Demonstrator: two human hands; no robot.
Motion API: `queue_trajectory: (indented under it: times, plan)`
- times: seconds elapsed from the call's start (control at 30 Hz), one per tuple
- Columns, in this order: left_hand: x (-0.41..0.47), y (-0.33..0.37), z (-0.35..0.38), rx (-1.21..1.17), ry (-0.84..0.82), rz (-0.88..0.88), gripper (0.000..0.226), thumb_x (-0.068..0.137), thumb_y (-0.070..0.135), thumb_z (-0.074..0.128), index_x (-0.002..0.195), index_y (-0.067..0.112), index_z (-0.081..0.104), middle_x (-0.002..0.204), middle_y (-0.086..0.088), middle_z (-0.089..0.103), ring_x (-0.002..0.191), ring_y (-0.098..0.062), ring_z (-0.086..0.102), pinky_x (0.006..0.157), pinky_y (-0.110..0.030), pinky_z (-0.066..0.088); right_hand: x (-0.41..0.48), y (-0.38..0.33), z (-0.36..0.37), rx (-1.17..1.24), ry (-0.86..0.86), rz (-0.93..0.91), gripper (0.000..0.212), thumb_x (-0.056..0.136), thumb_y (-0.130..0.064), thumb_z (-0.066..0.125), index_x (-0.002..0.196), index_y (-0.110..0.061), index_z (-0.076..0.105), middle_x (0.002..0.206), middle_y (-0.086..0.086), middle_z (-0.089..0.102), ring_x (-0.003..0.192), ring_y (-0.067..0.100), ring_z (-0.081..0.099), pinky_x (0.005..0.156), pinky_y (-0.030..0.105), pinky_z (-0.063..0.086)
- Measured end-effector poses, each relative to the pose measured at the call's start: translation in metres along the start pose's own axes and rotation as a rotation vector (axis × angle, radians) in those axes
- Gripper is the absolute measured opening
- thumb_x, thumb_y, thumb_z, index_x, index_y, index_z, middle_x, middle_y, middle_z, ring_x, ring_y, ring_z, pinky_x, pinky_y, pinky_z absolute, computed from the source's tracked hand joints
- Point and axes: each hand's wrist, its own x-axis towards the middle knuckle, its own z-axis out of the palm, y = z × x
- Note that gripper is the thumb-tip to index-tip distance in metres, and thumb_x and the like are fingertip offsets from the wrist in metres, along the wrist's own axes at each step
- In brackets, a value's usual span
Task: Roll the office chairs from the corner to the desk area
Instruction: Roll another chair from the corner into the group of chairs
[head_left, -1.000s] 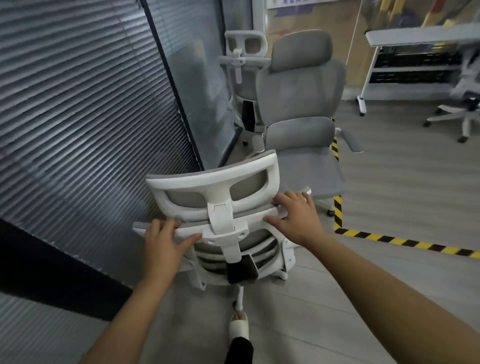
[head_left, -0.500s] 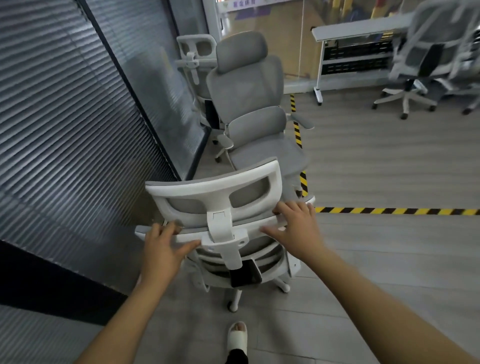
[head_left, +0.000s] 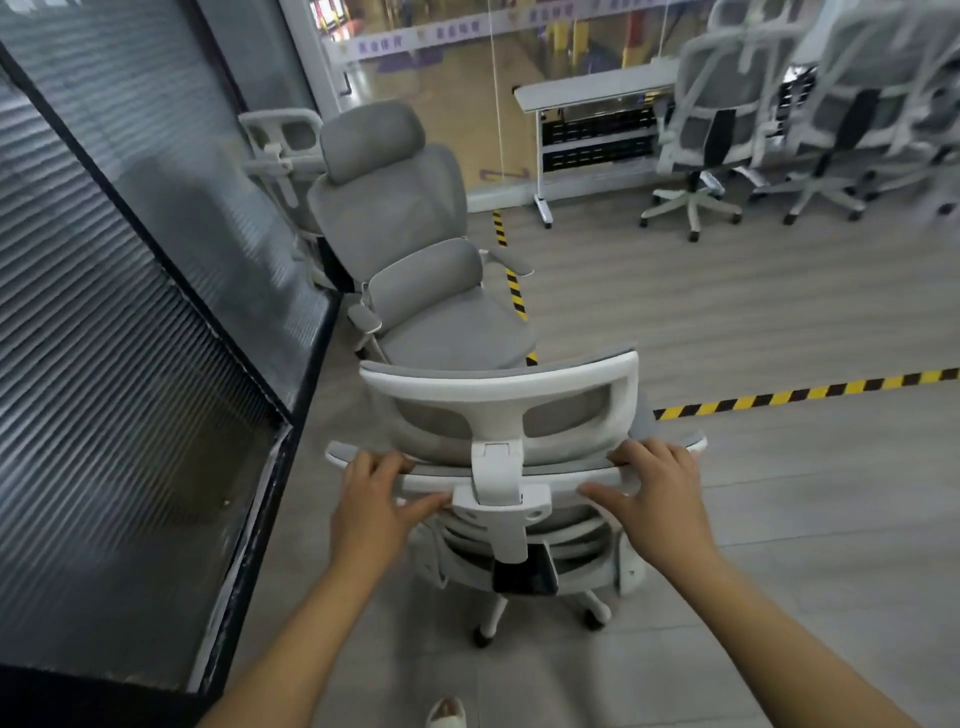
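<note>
Beside the glass partition (head_left: 156, 312), the white mesh chair (head_left: 498, 405) stands close to the corner, near the striped floor tape (head_left: 800, 392), so its trip looks barely begun. At least 2 more wait behind it: a grey padded chair (head_left: 395, 218) and a white-framed chair (head_left: 283, 140) against the glass. Across the room, other chairs (head_left: 717, 104) already sit by the desk (head_left: 597, 88). Both hands grasp the backrest's top rail. The left hand (head_left: 371, 512) and right hand (head_left: 657, 504) sit either side of the headrest post, fingers hooked over the rail, thumbs stretched along its rear face.
</note>
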Motion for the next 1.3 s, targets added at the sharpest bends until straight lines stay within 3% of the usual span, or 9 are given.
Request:
queue_trajectory:
  times: [0.2, 0.33, 0.47, 0.63, 0.8, 0.93, 1.1, 1.17, 1.3]
  plan:
    - [0.065, 0.048, 0.055, 0.043, -0.027, 0.057, 0.054, 0.063, 0.058, 0.08, 0.099, 0.02, 0.065, 0.107, -0.001, 0.05, 0.103, -0.025, 0.053, 0.068, -0.038, 0.05, 0.058, 0.05, -0.032, -0.022, 0.035, 0.098, 0.043, 0.064, -0.048, 0.083, 0.091, -0.018, 0.066, 0.088, -0.004, 0.057, 0.097, 0.022, 0.045, 0.089, 0.042, 0.039]
    - [0.122, 0.076, 0.101, -0.044, -0.018, 0.105, 0.054, 0.062, 0.056, 0.081, 0.097, 0.018, 0.065, 0.096, 0.006, 0.04, 0.099, -0.025, 0.053, 0.067, -0.034, 0.046, 0.108, 0.09, -0.042, -0.043, 0.089, 0.113, 0.043, 0.063, -0.045, 0.085, 0.09, -0.017, 0.067, 0.086, -0.005, 0.056, 0.094, 0.023, 0.046, 0.088, 0.042, 0.041]
    - [0.188, 0.107, 0.148, -0.1, -0.059, 0.143, 0.06, 0.062, 0.074, 0.063, 0.097, 0.025, 0.059, 0.099, 0.006, 0.042, 0.089, -0.025, 0.06, 0.066, -0.041, 0.052, 0.169, 0.123, -0.059, -0.085, 0.068, 0.157, 0.043, 0.07, -0.046, 0.081, 0.097, -0.018, 0.066, 0.091, -0.005, 0.058, 0.096, 0.021, 0.046, 0.087, 0.039, 0.041]
    - [0.263, 0.159, 0.205, -0.03, -0.028, 0.221, 0.065, 0.062, 0.08, 0.049, 0.095, 0.026, 0.062, 0.094, 0.003, 0.048, 0.093, -0.025, 0.055, 0.064, -0.042, 0.052, 0.247, 0.174, -0.089, -0.08, 0.024, 0.253, 0.041, 0.072, -0.049, 0.078, 0.098, -0.021, 0.063, 0.097, -0.005, 0.058, 0.1, 0.019, 0.049, 0.078, 0.032, 0.041]
    - [0.339, 0.217, 0.262, -0.032, -0.122, 0.243, 0.051, 0.069, 0.068, 0.068, 0.097, 0.026, 0.062, 0.097, 0.005, 0.045, 0.1, -0.022, 0.048, 0.065, -0.038, 0.05, 0.325, 0.229, -0.119, -0.037, 0.068, 0.302, 0.042, 0.07, -0.045, 0.08, 0.1, -0.019, 0.066, 0.097, -0.006, 0.058, 0.098, 0.016, 0.052, 0.072, 0.029, 0.036]
    - [0.405, 0.263, 0.314, -0.067, -0.148, 0.243, 0.048, 0.07, 0.064, 0.07, 0.1, 0.029, 0.059, 0.1, 0.009, 0.041, 0.104, -0.015, 0.043, 0.069, -0.04, 0.05, 0.39, 0.282, -0.134, -0.027, 0.123, 0.308, 0.043, 0.069, -0.049, 0.08, 0.099, -0.022, 0.065, 0.096, -0.009, 0.057, 0.097, 0.015, 0.052, 0.075, 0.031, 0.043]
    - [0.49, 0.328, 0.388, -0.093, -0.124, 0.285, 0.053, 0.067, 0.071, 0.061, 0.1, 0.029, 0.06, 0.1, 0.01, 0.042, 0.102, -0.014, 0.044, 0.068, -0.036, 0.047, 0.476, 0.359, -0.157, -0.047, 0.184, 0.303, 0.044, 0.074, -0.051, 0.075, 0.107, -0.024, 0.064, 0.104, -0.011, 0.054, 0.104, 0.014, 0.044, 0.088, 0.033, 0.044]
    - [0.523, 0.361, 0.413, -0.108, -0.146, 0.272, 0.05, 0.067, 0.067, 0.066, 0.1, 0.029, 0.059, 0.101, 0.011, 0.042, 0.1, -0.015, 0.046, 0.065, -0.034, 0.047, 0.511, 0.388, -0.172, -0.066, 0.195, 0.295, 0.044, 0.075, -0.05, 0.074, 0.107, -0.022, 0.064, 0.104, -0.009, 0.055, 0.105, 0.016, 0.045, 0.092, 0.033, 0.042]
    - [0.586, 0.42, 0.463, -0.132, -0.199, 0.259, 0.051, 0.066, 0.072, 0.061, 0.1, 0.034, 0.054, 0.102, 0.013, 0.04, 0.098, -0.014, 0.047, 0.067, -0.034, 0.05, 0.582, 0.444, -0.203, -0.091, 0.207, 0.281, 0.04, 0.077, -0.053, 0.071, 0.103, -0.023, 0.063, 0.098, -0.011, 0.053, 0.099, 0.013, 0.041, 0.091, 0.034, 0.042]
